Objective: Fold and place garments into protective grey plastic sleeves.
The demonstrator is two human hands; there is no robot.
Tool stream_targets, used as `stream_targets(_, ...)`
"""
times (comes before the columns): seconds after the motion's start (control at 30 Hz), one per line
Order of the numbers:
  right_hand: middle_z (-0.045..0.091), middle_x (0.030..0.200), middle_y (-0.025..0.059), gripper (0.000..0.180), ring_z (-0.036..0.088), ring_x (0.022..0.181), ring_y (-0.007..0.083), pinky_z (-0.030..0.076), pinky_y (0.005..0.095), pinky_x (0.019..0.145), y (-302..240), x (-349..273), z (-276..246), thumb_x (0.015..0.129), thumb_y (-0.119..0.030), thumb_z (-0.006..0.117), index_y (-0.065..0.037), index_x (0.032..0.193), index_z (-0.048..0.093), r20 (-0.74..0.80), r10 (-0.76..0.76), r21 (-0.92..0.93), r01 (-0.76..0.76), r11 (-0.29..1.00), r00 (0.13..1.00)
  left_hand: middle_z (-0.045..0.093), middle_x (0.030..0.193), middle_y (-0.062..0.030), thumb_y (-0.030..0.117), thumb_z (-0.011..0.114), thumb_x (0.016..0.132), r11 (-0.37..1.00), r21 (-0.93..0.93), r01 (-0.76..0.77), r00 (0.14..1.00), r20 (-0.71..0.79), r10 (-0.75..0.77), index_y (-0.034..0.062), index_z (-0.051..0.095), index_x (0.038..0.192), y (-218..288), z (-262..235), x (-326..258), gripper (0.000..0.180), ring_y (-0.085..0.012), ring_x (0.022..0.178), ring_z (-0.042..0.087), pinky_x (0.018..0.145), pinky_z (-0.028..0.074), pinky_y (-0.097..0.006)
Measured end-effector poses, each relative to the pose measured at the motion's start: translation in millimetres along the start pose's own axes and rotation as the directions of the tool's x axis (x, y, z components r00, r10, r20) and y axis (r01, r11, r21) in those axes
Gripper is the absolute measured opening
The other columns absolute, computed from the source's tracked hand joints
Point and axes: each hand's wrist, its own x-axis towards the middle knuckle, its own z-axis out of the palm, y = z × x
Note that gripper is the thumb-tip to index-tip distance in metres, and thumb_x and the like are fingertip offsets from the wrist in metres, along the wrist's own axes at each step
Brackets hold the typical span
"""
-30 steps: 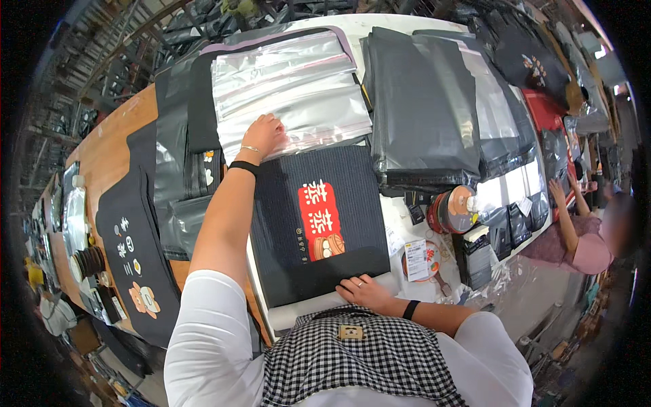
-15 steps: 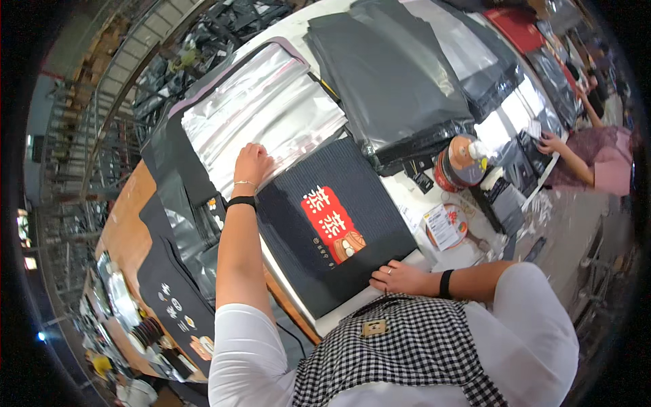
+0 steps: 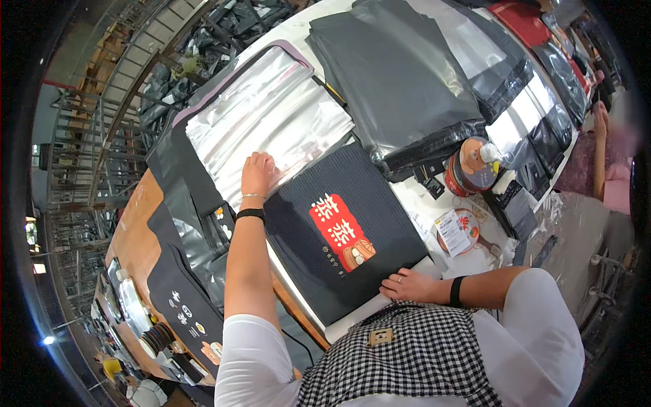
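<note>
Table (image 3: pixel 308 20): white top, crowded with stacked bags
Grey bags (image 3: pixel 400 81): matte pile at the far side
Silver bags (image 3: pixel 264 122): shiny, crinkled stack, far left
Dark cloth (image 3: pixel 346 230): ribbed black rectangle with a red printed patch, flat at the near edge
Left hand (image 3: pixel 256 173): arm stretched out, open palm flat on the silver bags, gripping nothing
Right hand (image 3: pixel 407 285): fingers spread, pressing the cloth's near corner, holding nothing
</note>
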Motion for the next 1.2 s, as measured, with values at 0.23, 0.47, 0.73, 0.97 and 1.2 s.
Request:
stream_targets(0.23,0.059,0.132,0.0031,0.041,0.058,0.118,0.0182,0.043,0.0359,0.095,-2,0,-2,0.101,-0.016,0.053,-0.009,0.142,0.055,0.066,0.014,0.076,-0.020,0.997,0.998,0.064,0.102,-0.0083,0.007,0.070,0.086,0.972,-0.208,0.113,0.993,0.039,-0.107,0.0085,0.066,0.094,-1,2,4,0.009,-0.0333,0.097,0.061,0.088,0.051,-0.046)
stream_targets(0.47,0.059,0.127,0.0019,0.038,0.058,0.117,0.0169,0.043,0.0354,0.094,4,-1,-9,0.103,-0.016,0.050,-0.010,0.140,0.056,0.065,0.030,0.052,-0.034,0.998,0.997,0.068,0.096,-0.0128,0.005,0.066,0.087,0.937,-0.297,0.185,0.983,0.057,-0.176,0.0070,0.066,0.093,-30,45,34,0.007,-0.0346,0.093,0.065,0.085,0.053,-0.044)
stream_targets(0.73,0.060,0.114,0.0001,0.036,0.061,0.106,0.0161,0.045,0.0317,0.084,-5,1,-14,0.099,-0.016,0.054,-0.011,0.135,0.060,-0.028,0.011,-0.005,-0.012,1.000,1.000,0.069,0.135,-0.0187,0.026,0.051,0.113,0.564,-0.675,0.477,0.776,0.021,-0.631,-0.0003,0.064,0.127,-100,-68,76,0.032,-0.0245,0.120,0.063,0.109,0.046,-0.039)
stream_targets(0.97,0.061,0.120,0.0078,0.037,0.062,0.114,0.0227,0.047,0.0373,0.092,-16,-5,-15,0.099,-0.016,0.056,-0.008,0.134,0.059,0.004,0.029,0.099,-0.029,0.995,1.000,0.069,0.126,-0.0244,0.014,0.056,0.105,0.696,-0.592,0.406,0.908,0.344,-0.238,0.0035,0.061,0.122,98,-100,-66,0.020,-0.0450,0.114,0.066,0.097,0.053,-0.047)
stream_targets(1.2,0.062,0.116,0.0056,0.034,0.062,0.110,0.0233,0.047,0.0391,0.091,-15,-4,-4,0.098,-0.019,0.053,-0.013,0.129,0.065,-0.090,0.018,-0.048,-0.022,0.999,0.996,0.048,0.161,-0.0081,0.015,0.059,0.103,0.859,-0.271,0.435,0.879,0.335,-0.340,0.0113,0.055,0.117,249,-76,-245,0.015,-0.0346,0.156,0.037,0.120,0.025,-0.075)
